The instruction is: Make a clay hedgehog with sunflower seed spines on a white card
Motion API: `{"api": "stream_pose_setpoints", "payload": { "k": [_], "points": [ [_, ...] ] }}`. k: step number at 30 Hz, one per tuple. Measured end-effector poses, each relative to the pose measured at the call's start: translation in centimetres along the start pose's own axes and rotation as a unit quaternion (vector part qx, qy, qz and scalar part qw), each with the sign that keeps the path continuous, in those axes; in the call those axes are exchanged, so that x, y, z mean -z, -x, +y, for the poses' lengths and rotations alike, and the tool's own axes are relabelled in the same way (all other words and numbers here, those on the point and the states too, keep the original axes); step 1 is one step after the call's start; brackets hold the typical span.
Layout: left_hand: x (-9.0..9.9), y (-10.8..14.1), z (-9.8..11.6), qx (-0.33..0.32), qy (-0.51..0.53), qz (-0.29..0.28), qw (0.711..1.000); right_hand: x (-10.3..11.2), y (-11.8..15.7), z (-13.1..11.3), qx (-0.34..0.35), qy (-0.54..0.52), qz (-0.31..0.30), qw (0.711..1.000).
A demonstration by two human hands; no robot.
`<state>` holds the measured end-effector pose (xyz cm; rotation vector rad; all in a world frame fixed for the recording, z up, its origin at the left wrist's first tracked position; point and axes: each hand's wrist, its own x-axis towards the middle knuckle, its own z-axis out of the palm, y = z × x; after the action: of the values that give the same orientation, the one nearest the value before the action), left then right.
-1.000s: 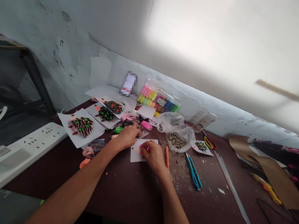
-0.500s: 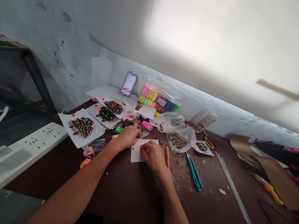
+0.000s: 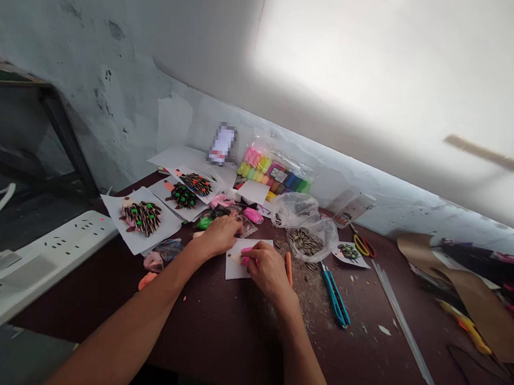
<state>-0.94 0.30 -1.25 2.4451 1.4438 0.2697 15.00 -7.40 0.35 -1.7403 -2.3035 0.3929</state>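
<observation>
Currently, my right hand (image 3: 270, 269) is curling its fingers over pink clay (image 3: 246, 261), which is lying on a white card (image 3: 233, 272) on the desk (image 3: 214, 329); whether they're pinching it, I cannot tell. My left hand (image 3: 220, 234) is bending just beside the card, its grip equally unclear.

Matt paper (image 3: 235, 271), glossy plastic bag (image 3: 294, 202)

1. Dark brown table (image 3: 231, 336): the small white card (image 3: 234, 271) on it marks the clock's centre.
2. Two o'clock: clear bag (image 3: 329, 233) with striped seeds (image 3: 305, 241).
3. Three: orange stick (image 3: 288, 267).
4. Four: teal tool (image 3: 336, 296), then clear strips (image 3: 407, 334).
5. Eight to nine: orange lump (image 3: 147, 280).
6. Nine to ten: paper sheet (image 3: 166, 226).
</observation>
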Motion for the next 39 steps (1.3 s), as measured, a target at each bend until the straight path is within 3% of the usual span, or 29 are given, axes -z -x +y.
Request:
{"api": "stream_pose_setpoints", "payload": {
  "k": [20,26,32,39],
  "points": [
    [-0.3,-0.1,-0.3,-0.007,-0.005,0.001,1.000,0.1,0.1,-0.3,-0.001,0.038,-0.017,0.999],
    [-0.4,-0.3,-0.3,-0.007,0.007,0.005,1.000,0.0,0.1,0.3,-0.043,0.012,0.060,0.997],
    [-0.2,-0.2,-0.5,-0.023,0.015,-0.005,1.000,0.1,-0.4,2.6,-0.128,0.015,0.139,0.982],
    [-0.7,-0.4,-0.9,-0.018,0.023,0.003,1.000,-0.2,-0.5,3.7,-0.100,-0.018,0.128,0.986]
  ]
}}
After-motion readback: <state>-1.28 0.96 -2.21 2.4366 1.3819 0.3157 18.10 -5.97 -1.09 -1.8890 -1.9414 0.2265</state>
